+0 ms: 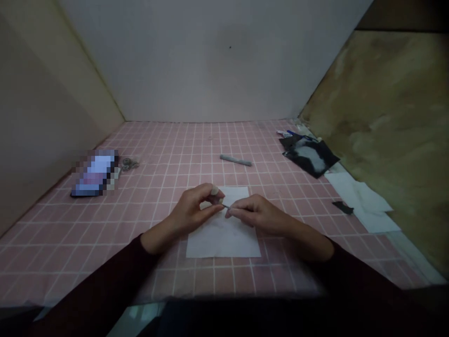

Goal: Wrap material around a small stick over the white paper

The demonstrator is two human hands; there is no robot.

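My left hand (196, 207) and my right hand (261, 214) meet over a white sheet of paper (224, 243). Between their fingertips runs a thin dark rod (227, 206), too small to name by kind. Thumb and fingers of each hand are pinched at one of its ends. Something pale, perhaps a bandage or finger cover (214, 189), sits on a finger of the left hand. A grey stick-like bar (235, 160) lies on the pink checked tabletop (168, 187) beyond the paper.
On the left are a blurred-out phone (94, 173) and small metallic pieces (129, 164). To the right lie a black sheet with white powder (310, 157), white papers (368, 206) and a dark scrap (343, 207). Walls stand behind and on both sides.
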